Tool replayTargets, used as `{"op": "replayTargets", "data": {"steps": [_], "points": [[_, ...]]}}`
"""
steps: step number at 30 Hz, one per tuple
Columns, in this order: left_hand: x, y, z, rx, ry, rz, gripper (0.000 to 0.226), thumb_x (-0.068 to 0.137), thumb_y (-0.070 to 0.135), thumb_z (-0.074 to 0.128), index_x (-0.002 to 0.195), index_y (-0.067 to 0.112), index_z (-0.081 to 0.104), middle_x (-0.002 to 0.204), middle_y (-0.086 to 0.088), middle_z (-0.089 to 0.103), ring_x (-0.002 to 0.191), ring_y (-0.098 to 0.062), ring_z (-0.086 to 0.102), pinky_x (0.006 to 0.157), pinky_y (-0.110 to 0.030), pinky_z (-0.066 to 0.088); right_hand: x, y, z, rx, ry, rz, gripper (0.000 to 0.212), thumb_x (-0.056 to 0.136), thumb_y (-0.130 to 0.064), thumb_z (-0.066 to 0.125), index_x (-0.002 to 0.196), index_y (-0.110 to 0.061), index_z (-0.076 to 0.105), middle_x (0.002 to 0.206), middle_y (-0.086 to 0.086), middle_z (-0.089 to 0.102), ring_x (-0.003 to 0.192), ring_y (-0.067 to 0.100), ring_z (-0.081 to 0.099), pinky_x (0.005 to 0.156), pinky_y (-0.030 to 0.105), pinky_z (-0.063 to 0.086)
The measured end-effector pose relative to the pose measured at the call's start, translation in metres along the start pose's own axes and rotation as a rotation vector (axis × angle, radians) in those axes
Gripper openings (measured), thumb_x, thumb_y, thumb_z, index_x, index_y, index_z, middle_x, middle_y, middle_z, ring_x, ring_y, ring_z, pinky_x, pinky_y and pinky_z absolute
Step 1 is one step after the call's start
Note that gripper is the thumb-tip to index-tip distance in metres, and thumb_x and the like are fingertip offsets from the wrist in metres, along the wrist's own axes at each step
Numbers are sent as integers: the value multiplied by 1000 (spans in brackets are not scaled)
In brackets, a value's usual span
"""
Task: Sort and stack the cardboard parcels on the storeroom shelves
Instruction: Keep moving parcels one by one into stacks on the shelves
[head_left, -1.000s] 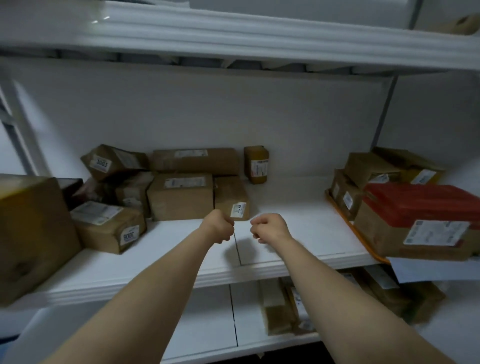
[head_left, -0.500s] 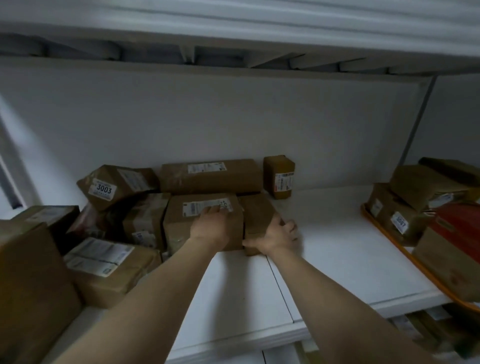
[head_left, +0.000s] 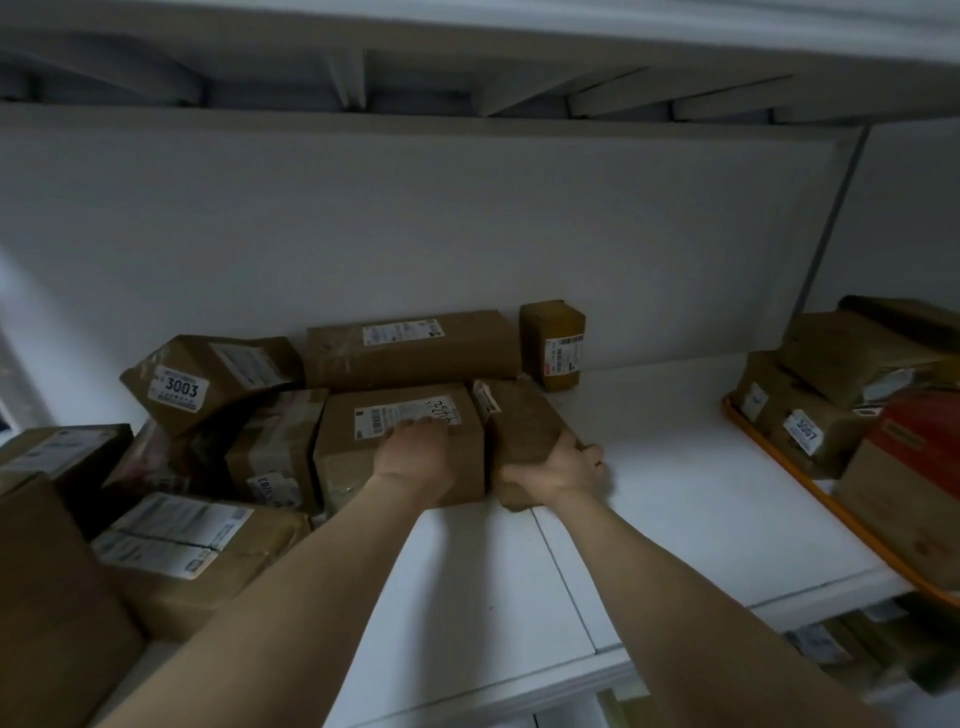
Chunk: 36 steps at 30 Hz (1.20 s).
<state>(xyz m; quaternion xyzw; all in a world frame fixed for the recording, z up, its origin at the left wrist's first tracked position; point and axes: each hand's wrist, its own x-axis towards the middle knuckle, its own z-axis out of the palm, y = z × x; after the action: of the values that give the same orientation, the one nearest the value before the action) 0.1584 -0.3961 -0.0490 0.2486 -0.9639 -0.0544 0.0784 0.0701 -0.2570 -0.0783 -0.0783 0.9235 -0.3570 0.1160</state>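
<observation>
Left hand (head_left: 413, 454) flat on top of the mid-size parcel (head_left: 353, 467), front middle of the shelf (head_left: 675, 499). Its fingers (head_left: 426, 430) are pressed together, with the tips on the parcel's white label (head_left: 384, 415). Right hand (head_left: 558, 467) grips the small parcel (head_left: 519, 421) at its near right corner, fingers (head_left: 592, 457) curled round the right side and thumb on the near side. The small parcel is tilted and touches the mid-size parcel's right face; can't tell if its near end is off the shelf. Behind both, a long parcel (head_left: 410, 353) lies against the back wall, and a short upright parcel (head_left: 553, 338) stands just beside its right end. Left cluster: a crumpled parcel marked 3003 (head_left: 208, 379) leans on the pile, a taped parcel (head_left: 275, 457) touches the mid-size parcel's left side, a flat parcel with two big labels (head_left: 192, 551) sits nearer the shelf edge, and a large box (head_left: 47, 597) is at the far left. At the right end, well apart from the hands, an orange tray (head_left: 769, 457) carries stacked parcels, including one marked 3007 (head_left: 802, 434) and a red-topped one (head_left: 919, 431).
</observation>
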Motion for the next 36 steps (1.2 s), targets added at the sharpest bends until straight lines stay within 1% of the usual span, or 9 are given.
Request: {"op": "replayTargets", "data": {"steps": [4, 8, 13, 17, 18, 24, 28, 32, 36], "points": [[-7, 20, -2, -85, 86, -38, 34, 94, 17, 46, 127, 10, 53, 130, -12, 53, 120, -28, 49, 100, -36, 43, -5, 28, -28, 284, -28, 18, 99, 66, -43, 79, 148, -22, 26, 136, 13, 29, 122, 36, 41, 99, 38, 45], [-18, 52, -4, -297, 79, -13, 40, 90, 12, 49, 131, 11, 48, 132, -15, 50, 120, -32, 48, 94, -38, 47, -16, 55, -58, 577, -67, -11, 83, 63, -31, 82, 134, -19, 41, 115, 4, 49, 96, 22, 58, 61, 25, 55], [-30, 93, -9, -670, 2, -89, 47, 95, 8, 42, 142, 8, 37, 137, -17, 48, 119, -33, 51, 98, -40, 47, -30, 73, -84, 888, -222, 8, 68, 69, -13, 81, 129, -14, 50, 114, 15, 62, 100, 34, 64, 79, 54, 57], [-33, 114, -14, -1219, -135, -269, 20, 100, 20, 41, 94, 12, 58, 106, -18, 61, 89, -29, 58, 89, -44, 52, -37, 84, -99, 1038, -396, 100, 55, 74, -24, 79, 122, -9, 56, 117, 19, 63, 108, 36, 62, 94, 53, 50], [-34, 116, -15, -1284, -155, -302, 23, 99, 27, 44, 96, 10, 59, 106, -17, 61, 88, -28, 58, 86, -43, 52, -38, 87, -102, 1070, -425, 124, 51, 76, -29, 76, 118, -8, 56, 115, 20, 63, 108, 36, 62, 95, 52, 49], [-46, 117, -16, -1360, -431, -328, 114, 55, 82, 63, 145, 21, 29, 142, -11, 43, 129, -35, 42, 98, -58, 36, -42, 97, -109, 1033, -544, 114, 72, 64, -53, 67, 120, -11, 52, 120, 20, 59, 109, 38, 60, 95, 49, 49], [-44, 121, -7, -1376, -406, -353, 106, 60, 68, 72, 142, 18, 29, 132, -10, 49, 118, -33, 50, 98, -54, 43, -43, 101, -110, 902, -562, 55, 61, 64, -52, 70, 113, -17, 57, 120, 13, 61, 114, 31, 57, 94, 42, 43], [-42, 119, 4, -1292, -240, -412, 113, 62, 52, 81, 145, 10, 19, 128, -9, 49, 107, -27, 52, 77, -35, 47, -37, 100, -113, 751, -417, -121, 63, 68, -26, 79, 127, -29, 56, 129, 5, 59, 116, 21, 53, 107, 42, 32], [-46, 123, 2, -1111, -140, -373, 151, 32, 64, 82, 149, 16, 1, 141, -11, 39, 126, -31, 44, 103, -45, 43, -37, 90, -115, 651, -430, -217, 110, 60, -25, 90, 149, -30, 26, 139, 6, 52, 119, 21, 54, 92, 32, 47]]}}
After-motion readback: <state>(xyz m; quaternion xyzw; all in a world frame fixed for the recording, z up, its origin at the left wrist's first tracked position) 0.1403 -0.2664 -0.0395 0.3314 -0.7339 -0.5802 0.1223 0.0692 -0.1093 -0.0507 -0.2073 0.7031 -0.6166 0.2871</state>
